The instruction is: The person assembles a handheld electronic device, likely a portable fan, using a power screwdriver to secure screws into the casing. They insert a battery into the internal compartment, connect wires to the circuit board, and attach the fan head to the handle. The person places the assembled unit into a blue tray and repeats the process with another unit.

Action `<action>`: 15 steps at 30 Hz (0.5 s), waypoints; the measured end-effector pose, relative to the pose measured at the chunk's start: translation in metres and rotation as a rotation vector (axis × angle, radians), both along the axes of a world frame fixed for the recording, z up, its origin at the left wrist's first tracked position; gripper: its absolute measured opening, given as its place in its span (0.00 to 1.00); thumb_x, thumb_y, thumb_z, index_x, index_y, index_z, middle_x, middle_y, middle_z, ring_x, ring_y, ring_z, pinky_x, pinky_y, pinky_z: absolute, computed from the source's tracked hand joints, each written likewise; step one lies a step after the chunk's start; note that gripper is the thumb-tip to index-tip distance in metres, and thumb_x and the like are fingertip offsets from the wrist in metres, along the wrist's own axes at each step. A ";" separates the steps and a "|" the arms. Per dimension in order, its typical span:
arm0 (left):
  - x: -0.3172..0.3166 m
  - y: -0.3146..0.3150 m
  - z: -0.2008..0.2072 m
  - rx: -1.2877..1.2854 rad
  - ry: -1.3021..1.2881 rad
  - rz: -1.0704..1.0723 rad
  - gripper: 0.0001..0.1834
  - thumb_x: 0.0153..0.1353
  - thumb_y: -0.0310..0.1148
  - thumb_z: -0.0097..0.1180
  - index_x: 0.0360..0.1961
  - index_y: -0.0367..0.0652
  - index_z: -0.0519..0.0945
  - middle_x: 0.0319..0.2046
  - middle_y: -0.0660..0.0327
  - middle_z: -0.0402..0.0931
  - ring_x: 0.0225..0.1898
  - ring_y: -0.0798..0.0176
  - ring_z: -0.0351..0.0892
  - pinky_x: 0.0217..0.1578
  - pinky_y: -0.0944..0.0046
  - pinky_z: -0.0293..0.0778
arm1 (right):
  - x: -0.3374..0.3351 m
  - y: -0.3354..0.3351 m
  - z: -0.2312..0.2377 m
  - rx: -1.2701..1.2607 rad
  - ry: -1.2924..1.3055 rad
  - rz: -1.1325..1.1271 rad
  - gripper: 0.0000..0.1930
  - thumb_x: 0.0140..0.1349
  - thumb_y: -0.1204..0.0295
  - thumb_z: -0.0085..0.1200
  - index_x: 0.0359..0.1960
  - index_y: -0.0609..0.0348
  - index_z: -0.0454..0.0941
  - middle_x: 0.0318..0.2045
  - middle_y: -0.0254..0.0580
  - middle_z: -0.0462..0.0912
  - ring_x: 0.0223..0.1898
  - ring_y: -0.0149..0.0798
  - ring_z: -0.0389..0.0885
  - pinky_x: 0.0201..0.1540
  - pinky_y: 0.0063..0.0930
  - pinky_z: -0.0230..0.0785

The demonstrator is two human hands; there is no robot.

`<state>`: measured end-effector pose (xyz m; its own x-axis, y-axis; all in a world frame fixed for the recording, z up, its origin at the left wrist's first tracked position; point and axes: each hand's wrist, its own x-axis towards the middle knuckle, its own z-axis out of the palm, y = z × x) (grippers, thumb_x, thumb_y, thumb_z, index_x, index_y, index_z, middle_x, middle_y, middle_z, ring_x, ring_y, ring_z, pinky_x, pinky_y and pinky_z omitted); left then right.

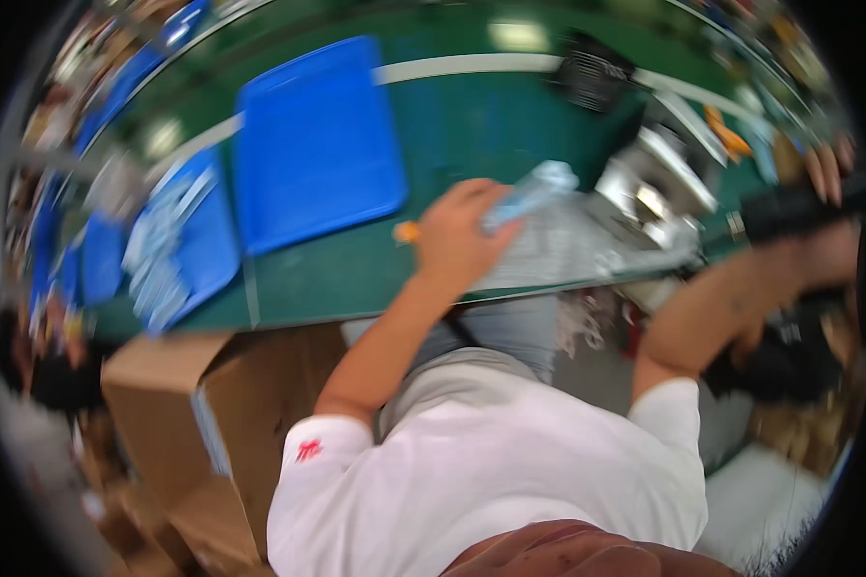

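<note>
My left hand [460, 234] is closed over the green table, gripping a pale blue, plastic-looking piece [539, 192] whose far end points to the right. On the other side of that hand, a small orange tip [406, 232] sticks out; whether it belongs to something in the hand, I cannot tell. Out at the far right, the fingers of my right hand [826, 175] are bent round a black cylindrical tool [789, 207] with a pale metallic tip. Motion blur hides the fine detail of both held things.
A blue tray [318, 144] lies left of my left hand. Beside it, pale blue pieces [159, 252] rest on another blue tray [212, 231]. To the right are a shiny metal fixture [649, 197], clear plastic film [539, 252] and a black box-like thing [592, 72]. Cardboard boxes [168, 423] stand below the table's edge.
</note>
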<state>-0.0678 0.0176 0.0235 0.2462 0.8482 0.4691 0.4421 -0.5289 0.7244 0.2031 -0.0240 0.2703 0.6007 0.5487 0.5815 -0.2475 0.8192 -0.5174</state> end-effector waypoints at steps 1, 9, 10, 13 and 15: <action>0.001 -0.004 0.013 -0.139 0.018 -0.002 0.19 0.52 0.37 0.76 0.45 0.42 0.89 0.45 0.57 0.86 0.40 0.54 0.87 0.36 0.61 0.81 | 0.033 -0.003 0.004 0.052 -0.085 0.044 0.30 0.74 0.42 0.37 0.41 0.63 0.70 0.31 0.47 0.78 0.20 0.38 0.73 0.21 0.29 0.69; 0.007 -0.001 0.021 -0.080 0.086 -0.013 0.19 0.52 0.36 0.76 0.43 0.39 0.89 0.46 0.56 0.86 0.43 0.53 0.87 0.44 0.59 0.81 | 0.076 0.006 0.007 0.164 -0.247 -1.006 0.20 0.72 0.60 0.47 0.48 0.69 0.63 0.27 0.56 0.76 0.20 0.45 0.75 0.27 0.39 0.79; 0.009 -0.001 0.022 -0.074 0.084 -0.019 0.19 0.52 0.36 0.76 0.43 0.38 0.89 0.46 0.56 0.86 0.43 0.53 0.87 0.44 0.59 0.81 | 0.083 0.006 0.002 0.198 -0.268 -1.008 0.19 0.72 0.61 0.49 0.50 0.66 0.62 0.27 0.55 0.76 0.20 0.45 0.76 0.27 0.39 0.78; 0.009 0.001 0.019 -0.037 0.070 -0.026 0.19 0.52 0.36 0.76 0.43 0.39 0.89 0.46 0.56 0.86 0.41 0.53 0.87 0.42 0.60 0.81 | 0.114 0.006 -0.019 0.152 -0.404 -0.885 0.21 0.73 0.61 0.54 0.54 0.61 0.60 0.28 0.54 0.77 0.21 0.45 0.77 0.26 0.39 0.78; 0.008 0.002 0.012 0.031 0.056 -0.023 0.18 0.51 0.36 0.76 0.43 0.41 0.89 0.44 0.59 0.85 0.38 0.53 0.87 0.38 0.59 0.80 | 0.117 -0.001 -0.026 -0.012 -0.544 -0.784 0.20 0.73 0.61 0.55 0.54 0.59 0.61 0.29 0.53 0.78 0.22 0.46 0.77 0.26 0.39 0.77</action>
<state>-0.0600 0.0199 0.0359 0.2921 0.8272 0.4800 0.4693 -0.5613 0.6817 0.3197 -0.0255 0.2447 0.4489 0.1126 0.8864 0.6468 0.6436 -0.4093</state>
